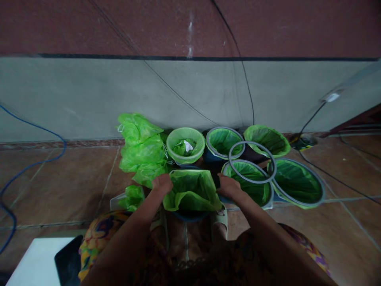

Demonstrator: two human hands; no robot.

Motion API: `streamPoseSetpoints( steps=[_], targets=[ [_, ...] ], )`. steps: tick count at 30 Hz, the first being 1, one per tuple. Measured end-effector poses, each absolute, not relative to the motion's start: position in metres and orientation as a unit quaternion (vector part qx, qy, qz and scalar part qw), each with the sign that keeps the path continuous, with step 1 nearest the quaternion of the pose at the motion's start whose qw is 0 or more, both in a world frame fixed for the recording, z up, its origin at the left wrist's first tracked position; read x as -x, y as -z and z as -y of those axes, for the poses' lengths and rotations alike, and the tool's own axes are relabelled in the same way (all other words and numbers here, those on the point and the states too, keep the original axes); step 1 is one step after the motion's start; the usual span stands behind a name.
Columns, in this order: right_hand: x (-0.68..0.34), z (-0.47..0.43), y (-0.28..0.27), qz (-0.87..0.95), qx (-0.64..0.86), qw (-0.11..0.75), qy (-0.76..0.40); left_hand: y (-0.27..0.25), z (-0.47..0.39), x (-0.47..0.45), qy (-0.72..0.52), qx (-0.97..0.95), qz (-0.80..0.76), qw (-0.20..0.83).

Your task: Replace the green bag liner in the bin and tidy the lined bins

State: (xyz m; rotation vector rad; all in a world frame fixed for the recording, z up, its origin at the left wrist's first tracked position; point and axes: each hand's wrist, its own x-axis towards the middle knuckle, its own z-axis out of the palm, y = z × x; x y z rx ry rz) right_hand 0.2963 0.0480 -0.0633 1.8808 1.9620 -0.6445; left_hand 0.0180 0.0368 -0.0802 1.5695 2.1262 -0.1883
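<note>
Between my feet stands a dark blue bin (pixel 191 216), with a green bin liner (pixel 193 200) spread wide at its mouth. My left hand (pixel 162 184) is closed on the liner's left edge. On the opposite side my right hand (pixel 229 186) grips the right edge, its fingertips partly hidden. The liner hangs open between both hands and covers most of the bin's rim. A loose grey ring (pixel 271 153) rests across the lined bin (pixel 251 194) just right of my right hand and overlaps the bins behind.
Along the wall are a pale bin (pixel 171 153) with liner and white scrap inside, and several lined bins, including one far right (pixel 320 186). Filled green bags (pixel 139 147) heap at left. A small clear container (pixel 114 203), phone (pixel 70 260) and blue cable (pixel 32 163) lie left.
</note>
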Motion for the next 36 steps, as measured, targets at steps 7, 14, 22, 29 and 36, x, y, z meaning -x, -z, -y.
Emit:
streamPoseSetpoints(
  steps=[7,14,22,29,36],
  targets=[
    [-0.262,-0.075,0.08,-0.784,-0.6,0.039,0.152,0.087,-0.035,-0.026,0.055,-0.578,-0.782,0.227],
    [-0.236,-0.085,0.102,-0.803,-0.58,0.004,0.138,0.1,-0.048,-0.023,-0.029,-0.559,-0.783,0.273],
    [-0.235,-0.088,0.119,-0.731,-0.658,-0.01,0.182,0.11,-0.041,-0.02,-0.01,-0.58,-0.782,0.228],
    [-0.239,-0.088,0.135,-0.753,-0.589,-0.134,0.262,0.109,-0.049,-0.018,-0.035,-0.584,-0.76,0.283],
    [-0.229,-0.091,0.126,-0.757,-0.47,-0.247,0.381,0.093,-0.084,-0.043,-0.069,-0.754,-0.614,0.224]
  ],
)
